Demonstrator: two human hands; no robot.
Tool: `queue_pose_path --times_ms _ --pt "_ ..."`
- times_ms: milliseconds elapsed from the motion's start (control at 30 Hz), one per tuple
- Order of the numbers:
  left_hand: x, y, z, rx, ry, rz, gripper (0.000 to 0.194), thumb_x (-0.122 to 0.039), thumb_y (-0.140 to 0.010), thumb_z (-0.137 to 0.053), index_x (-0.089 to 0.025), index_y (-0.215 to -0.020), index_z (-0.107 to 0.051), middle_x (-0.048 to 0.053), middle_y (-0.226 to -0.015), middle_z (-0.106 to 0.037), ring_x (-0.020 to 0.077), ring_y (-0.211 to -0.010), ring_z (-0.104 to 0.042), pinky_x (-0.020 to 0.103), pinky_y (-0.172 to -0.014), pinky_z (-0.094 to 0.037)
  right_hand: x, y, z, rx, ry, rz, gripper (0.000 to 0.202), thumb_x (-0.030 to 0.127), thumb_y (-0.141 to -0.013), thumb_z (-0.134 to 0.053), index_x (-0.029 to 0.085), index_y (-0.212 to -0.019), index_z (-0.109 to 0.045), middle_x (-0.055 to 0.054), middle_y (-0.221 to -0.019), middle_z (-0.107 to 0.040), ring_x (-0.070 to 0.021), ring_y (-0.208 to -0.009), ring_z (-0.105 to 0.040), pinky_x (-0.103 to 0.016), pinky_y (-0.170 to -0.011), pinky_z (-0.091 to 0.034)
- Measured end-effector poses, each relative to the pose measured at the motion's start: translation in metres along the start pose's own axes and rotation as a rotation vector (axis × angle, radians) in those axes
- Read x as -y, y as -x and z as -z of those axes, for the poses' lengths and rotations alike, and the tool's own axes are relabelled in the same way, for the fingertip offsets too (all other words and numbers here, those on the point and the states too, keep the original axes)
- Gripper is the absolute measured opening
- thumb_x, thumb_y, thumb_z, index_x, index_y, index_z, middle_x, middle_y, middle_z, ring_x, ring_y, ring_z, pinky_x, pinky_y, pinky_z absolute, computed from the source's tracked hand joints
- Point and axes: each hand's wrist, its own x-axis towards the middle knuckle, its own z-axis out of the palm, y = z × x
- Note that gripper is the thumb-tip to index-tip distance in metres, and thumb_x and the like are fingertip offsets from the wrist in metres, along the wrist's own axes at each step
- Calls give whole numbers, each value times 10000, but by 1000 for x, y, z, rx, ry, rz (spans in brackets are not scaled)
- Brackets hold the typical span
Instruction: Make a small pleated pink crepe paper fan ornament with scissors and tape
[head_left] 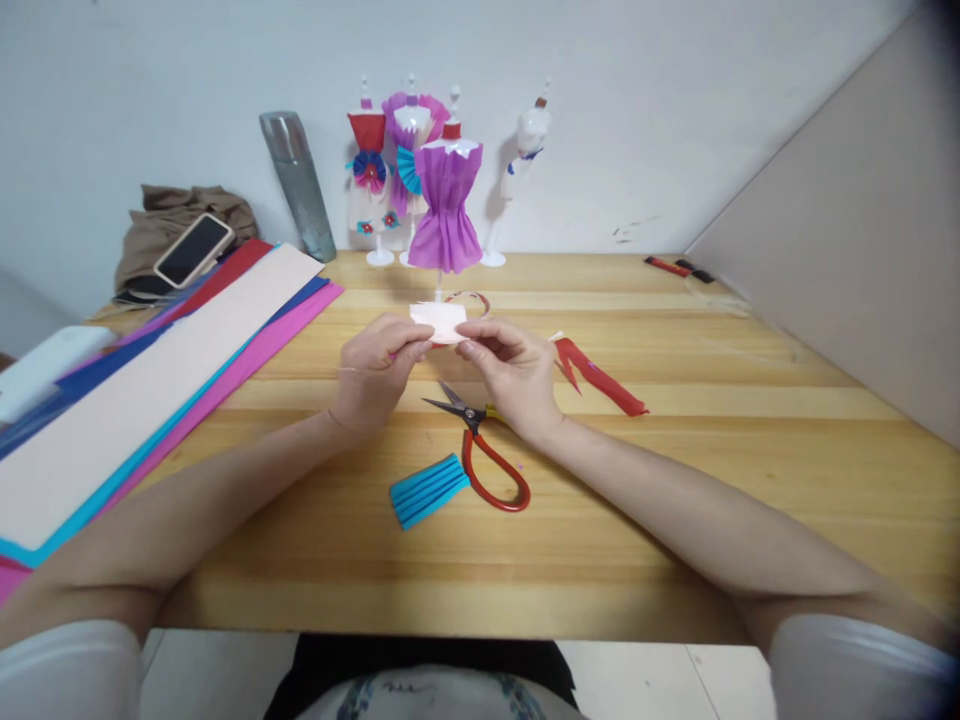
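Between my two hands is a small pale pink piece of paper (439, 321), held up just above the table. The fingers of my left hand (381, 365) pinch its left edge. My right hand (517, 375) pinches the right edge between thumb and fingers. Behind the paper stands a small mannequin in a purple pleated paper dress (448, 205) with a red neck band. Scissors with red handles (499, 475) lie below my hands, blades parted. Touching their handle is a pleated blue paper piece (429, 490). Red paper scraps (604, 378) lie right of my right hand.
Several more dressed mannequins (369, 180) stand by the wall, near a grey bottle (298, 185). Stacked coloured paper sheets (172, 370) cover the left side, with a phone (195, 250) on brown cloth (161, 215) behind. A red and black tool (675, 268) lies far right. A roll of tape (476, 298) is behind my hands.
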Motion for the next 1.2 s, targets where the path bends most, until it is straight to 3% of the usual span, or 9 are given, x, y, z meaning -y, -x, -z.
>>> queue_pose_path --times_ms 233,533,733,867,1033,1200 --pt "0 1 -1 8 -43 -13 118 -151 -854 -634 -209 -863 -735 -5 -772 -719 139 -764 -648 245 -712 -502 -5 -1 1 27 104 17 82 257 -814 -653 239 -865 -714 -26 -895 -710 -197 -870 -655 -377 -833 -531" --pt "-1 1 -1 -1 6 19 106 -144 -842 -629 -205 -809 -710 -11 -706 -681 133 -727 -638 246 -692 -492 -3 -2 0 44 67 -15 59 247 -806 -642 224 -837 -687 -14 -854 -697 -178 -835 -656 -349 -807 -524" --pt "-3 3 -6 -17 215 338 46 -222 -801 -672 -181 -785 -685 -2 -707 -700 125 -634 -668 238 -621 -514 0 -1 -3 5 -16 -123 81 258 -758 -686 204 -816 -671 -14 -796 -685 -164 -754 -646 -335 -751 -534" --pt "-6 2 -8 -43 376 534 114 -267 -743 -720 -167 -766 -670 3 -669 -708 141 -607 -694 235 -587 -534 4 -1 -4 -8 -83 -190 111 260 -724 -708 194 -788 -646 -5 -756 -675 -147 -695 -639 -312 -709 -537" --pt "-10 -1 -6 -29 486 659 164 -276 -681 -762 -152 -726 -664 13 -636 -711 159 -595 -704 258 -598 -556 8 -1 -4 53 -146 -258 90 252 -737 -682 207 -763 -610 10 -687 -673 -132 -631 -632 -295 -662 -539" --pt "-12 -2 -6 -45 520 696 166 -266 -645 -777 -154 -707 -672 17 -624 -713 168 -591 -702 280 -608 -562 8 -1 -5 100 -189 -313 109 273 -747 -676 224 -771 -582 32 -617 -645 -127 -578 -616 -271 -583 -526"
